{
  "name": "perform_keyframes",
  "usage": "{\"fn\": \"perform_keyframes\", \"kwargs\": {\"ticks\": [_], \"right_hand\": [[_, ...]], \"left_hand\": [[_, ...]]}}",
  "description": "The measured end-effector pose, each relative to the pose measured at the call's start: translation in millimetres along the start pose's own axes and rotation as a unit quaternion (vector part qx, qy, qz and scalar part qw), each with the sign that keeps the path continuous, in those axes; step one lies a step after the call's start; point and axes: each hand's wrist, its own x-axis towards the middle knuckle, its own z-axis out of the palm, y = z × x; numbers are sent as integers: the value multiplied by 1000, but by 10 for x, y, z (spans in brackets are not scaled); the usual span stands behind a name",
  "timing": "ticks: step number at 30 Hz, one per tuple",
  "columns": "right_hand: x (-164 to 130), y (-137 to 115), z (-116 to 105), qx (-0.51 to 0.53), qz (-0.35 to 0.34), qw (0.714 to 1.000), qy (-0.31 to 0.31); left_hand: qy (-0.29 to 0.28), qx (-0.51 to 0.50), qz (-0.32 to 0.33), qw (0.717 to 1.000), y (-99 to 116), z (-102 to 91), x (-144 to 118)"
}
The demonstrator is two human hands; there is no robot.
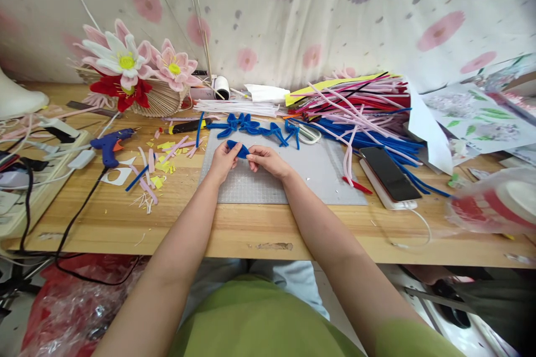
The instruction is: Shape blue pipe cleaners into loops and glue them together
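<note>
My left hand (224, 159) and my right hand (265, 158) meet over a grey cutting mat (310, 175) and both pinch a bent blue pipe cleaner loop (238, 148) between their fingertips. Just beyond the hands, a row of several finished blue pipe cleaner loops (255, 127) lies along the far edge of the mat. A big heap of blue, pink, red and white pipe cleaners (355, 106) is stacked to the right of that row.
A blue glue gun (111, 144) with a black cord lies at the left among pink and yellow scraps (161, 166). Pipe cleaner flowers (129, 67) sit in a basket behind. A phone (389, 174) rests at the right, a plastic bag (494, 201) beyond it.
</note>
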Motion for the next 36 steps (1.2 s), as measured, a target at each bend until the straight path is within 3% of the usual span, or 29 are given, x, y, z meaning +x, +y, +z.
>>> {"fn": "perform_keyframes", "kwargs": {"ticks": [6, 10, 15, 23, 26, 30, 36], "right_hand": [[1, 13, 9, 0, 2, 1000, -9], [3, 34, 19, -2, -7, 1000, -3], [-8, 26, 23, -1, -1, 1000, -2], [14, 93, 26, -23, 15, 1000, -13], [27, 129, 37, -33, 21, 999, -12], [27, 130, 24, -34, 27, 999, -19], [-3, 76, 16, -12, 12, 999, -37]], "left_hand": [[23, 29, -8, 999, 12, -13, 13], [36, -5, -19, 999, 26, 9, 8], [13, -27, -61, 998, 101, -34, -13], [26, 137, 57, 989, 40, -180, 44], [-12, 106, 12, 994, 134, -286, 43], [-116, 18, -64, 991, 263, -449, 19], [-90, -43, -55, 993, 211, -469, 21]]}}
